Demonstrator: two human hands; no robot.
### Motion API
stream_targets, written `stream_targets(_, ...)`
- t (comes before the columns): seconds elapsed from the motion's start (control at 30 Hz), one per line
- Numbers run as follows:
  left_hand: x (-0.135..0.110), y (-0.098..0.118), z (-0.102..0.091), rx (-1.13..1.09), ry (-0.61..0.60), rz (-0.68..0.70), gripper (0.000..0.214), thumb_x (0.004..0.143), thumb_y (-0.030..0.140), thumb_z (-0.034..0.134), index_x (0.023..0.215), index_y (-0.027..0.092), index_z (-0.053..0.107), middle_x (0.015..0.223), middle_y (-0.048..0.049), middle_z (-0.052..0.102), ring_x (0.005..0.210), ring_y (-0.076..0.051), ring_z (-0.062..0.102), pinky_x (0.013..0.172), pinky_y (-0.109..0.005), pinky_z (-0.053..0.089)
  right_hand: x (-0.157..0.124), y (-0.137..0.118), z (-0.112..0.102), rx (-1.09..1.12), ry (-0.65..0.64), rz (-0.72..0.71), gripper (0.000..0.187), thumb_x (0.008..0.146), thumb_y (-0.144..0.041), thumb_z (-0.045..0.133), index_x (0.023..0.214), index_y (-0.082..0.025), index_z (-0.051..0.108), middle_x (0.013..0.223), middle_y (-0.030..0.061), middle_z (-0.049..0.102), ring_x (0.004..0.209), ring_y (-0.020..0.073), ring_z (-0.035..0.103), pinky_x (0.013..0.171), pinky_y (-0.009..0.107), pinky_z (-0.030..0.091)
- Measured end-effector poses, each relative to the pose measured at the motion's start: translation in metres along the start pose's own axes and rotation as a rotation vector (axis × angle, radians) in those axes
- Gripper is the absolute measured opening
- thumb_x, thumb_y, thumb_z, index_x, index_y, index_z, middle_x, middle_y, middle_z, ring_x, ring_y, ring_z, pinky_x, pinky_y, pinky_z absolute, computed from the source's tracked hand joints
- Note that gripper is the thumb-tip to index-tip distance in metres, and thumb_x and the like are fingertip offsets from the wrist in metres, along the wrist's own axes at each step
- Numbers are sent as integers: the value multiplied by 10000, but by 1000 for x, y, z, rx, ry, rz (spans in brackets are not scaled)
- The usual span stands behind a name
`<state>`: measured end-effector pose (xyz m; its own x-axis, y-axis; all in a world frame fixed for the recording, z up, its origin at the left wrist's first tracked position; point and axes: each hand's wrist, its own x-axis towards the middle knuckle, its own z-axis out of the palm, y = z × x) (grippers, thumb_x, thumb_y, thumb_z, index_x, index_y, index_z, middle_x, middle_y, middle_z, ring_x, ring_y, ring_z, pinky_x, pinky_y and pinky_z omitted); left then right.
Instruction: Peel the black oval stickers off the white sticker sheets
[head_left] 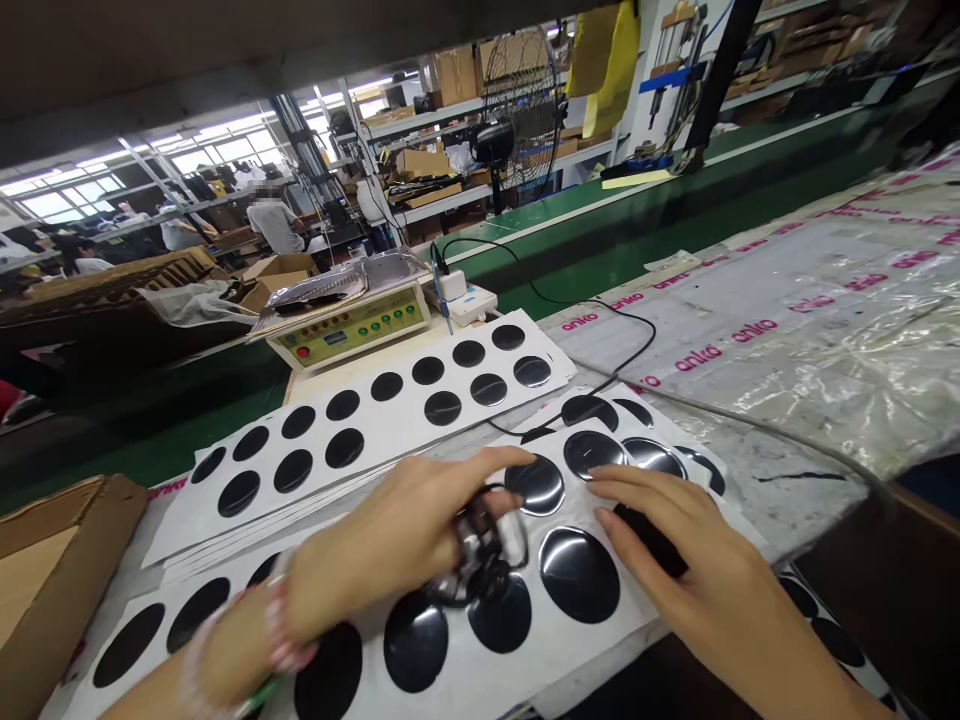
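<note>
A white sheet [637, 610] carrying rows of glossy black round discs lies in front of me on the bench. My left hand [390, 545] is closed around a small dark, shiny object [480, 555] with a black cable, held just above the sheet, its forefinger reaching to one disc [536, 485]. My right hand [675, 550] lies flat on the sheet with fingers stretched out, fingertips beside a disc [592, 452] and the palm over another disc.
A stack of similar disc sheets [360, 425] lies behind. A beige control box [349, 335] with buttons stands further back, a black cable [622, 360] running from it. Clear printed plastic [825, 310] covers the right. A cardboard box [45, 570] sits left. People work far left.
</note>
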<state>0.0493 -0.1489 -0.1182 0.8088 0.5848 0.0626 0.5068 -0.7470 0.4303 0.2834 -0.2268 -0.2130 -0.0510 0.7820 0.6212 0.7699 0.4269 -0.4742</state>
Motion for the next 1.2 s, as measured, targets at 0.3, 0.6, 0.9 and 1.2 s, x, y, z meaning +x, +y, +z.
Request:
stream_targets(0.3, 74, -31, 34, 144, -138, 197, 498, 725, -70, 488, 1112, 211, 630, 1049, -44, 604, 884, -179, 602, 751, -263, 486, 3, 22, 8, -147, -48, -49, 224, 1004, -223, 376, 1133, -193, 556, 1161, 77, 586, 1092, 229, 553, 879, 405, 489)
stream_targets(0.6, 69, -35, 40, 32, -85, 194, 367, 703, -116, 419, 927, 151, 535, 995, -36, 583, 918, -162, 554, 822, -275, 491, 2, 16, 11, -124, -41, -24, 210, 988, -188, 397, 1132, -188, 550, 1150, 64, 584, 1086, 218, 543, 900, 396, 453)
stream_targets(0.9, 55, -36, 44, 244, -17, 377, 296, 894, 2, 423, 1121, 92, 590, 1095, -104, 616, 907, -239, 550, 727, -365, 522, 2, 13, 9, -125, -50, 9, 212, 986, -187, 394, 1128, -196, 551, 1154, 62, 585, 1096, 222, 541, 905, 399, 449)
stream_targets(1.2, 58, -39, 46, 183, -2, 397, 210, 968, 86, 371, 1001, 97, 577, 1017, -88, 614, 891, -206, 534, 747, -326, 494, 1, 12, 11, -97, -66, 33, 201, 1002, -206, 390, 1140, -210, 536, 1173, 31, 563, 1116, 198, 501, 923, 380, 396)
